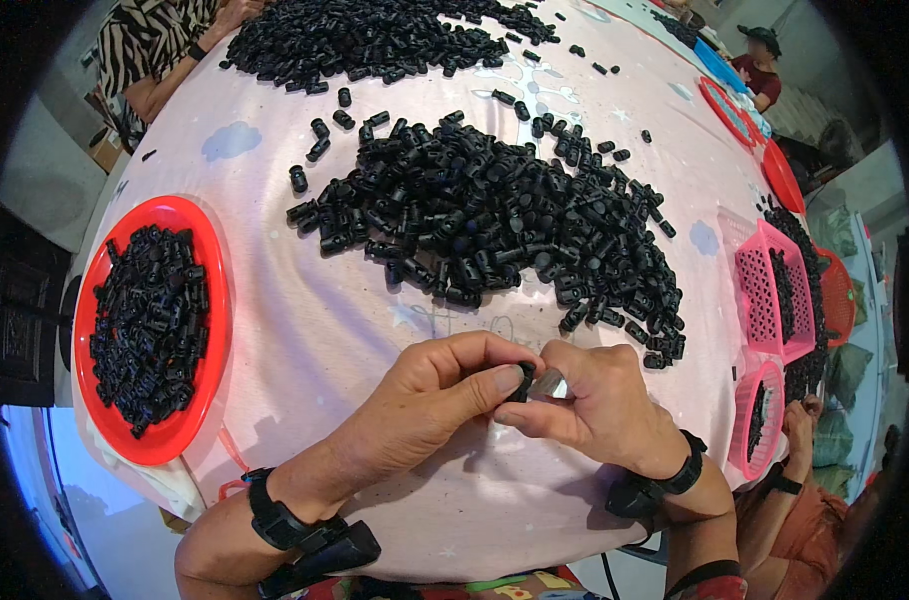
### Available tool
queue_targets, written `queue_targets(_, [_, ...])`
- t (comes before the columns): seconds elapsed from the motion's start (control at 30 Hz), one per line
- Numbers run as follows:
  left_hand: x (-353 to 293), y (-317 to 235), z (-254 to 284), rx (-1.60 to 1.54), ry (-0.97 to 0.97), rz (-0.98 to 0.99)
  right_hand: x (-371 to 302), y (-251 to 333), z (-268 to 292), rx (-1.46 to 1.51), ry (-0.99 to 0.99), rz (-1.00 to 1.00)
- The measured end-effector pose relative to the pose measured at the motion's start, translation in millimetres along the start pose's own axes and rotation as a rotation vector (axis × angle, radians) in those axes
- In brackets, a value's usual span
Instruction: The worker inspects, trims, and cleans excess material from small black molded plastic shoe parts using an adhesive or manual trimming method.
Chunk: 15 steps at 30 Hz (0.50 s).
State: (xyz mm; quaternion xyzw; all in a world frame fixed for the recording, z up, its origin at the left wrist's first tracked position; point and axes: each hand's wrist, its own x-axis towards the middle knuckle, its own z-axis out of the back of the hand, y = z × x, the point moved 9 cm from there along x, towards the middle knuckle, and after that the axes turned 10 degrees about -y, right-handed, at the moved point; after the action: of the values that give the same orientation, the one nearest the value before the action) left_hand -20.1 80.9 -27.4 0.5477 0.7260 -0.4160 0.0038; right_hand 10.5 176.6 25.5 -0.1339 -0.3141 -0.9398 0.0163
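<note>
Close to the near edge of the cloth-covered table, my two hands meet. Between thumb and fingers, my left hand (443, 395) pinches a small black cord lock (521, 384). My right hand (605, 400) is closed beside it, thumb and index finger gripping a small shiny grey piece (549, 384) next to the cord lock. Fingers hide most of that piece, so I cannot tell its kind. Just beyond my hands spreads a loose pile of black cord locks (475, 210).
Left stands a red plate (221, 340) heaped with cord locks. Another large pile (365, 40) lies at the far side, near a person in striped clothing (145, 50). Pink baskets (760, 290) stand on the right, by another person's hand (800, 435). The pink cloth (265, 200) is wrinkled.
</note>
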Motion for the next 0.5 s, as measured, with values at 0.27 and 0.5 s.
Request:
queue_targets(0.27, [0.7, -0.3, 0.8, 0.038, 0.01, -0.048, -0.3, -2.3, -0.2, 0.093, -0.035, -0.014])
queue_targets(0.5, [-3.2, -1.2, -2.7, 0.021, 0.008, 0.014, -0.4, -3.4, -0.2, 0.041, -0.006, -0.033])
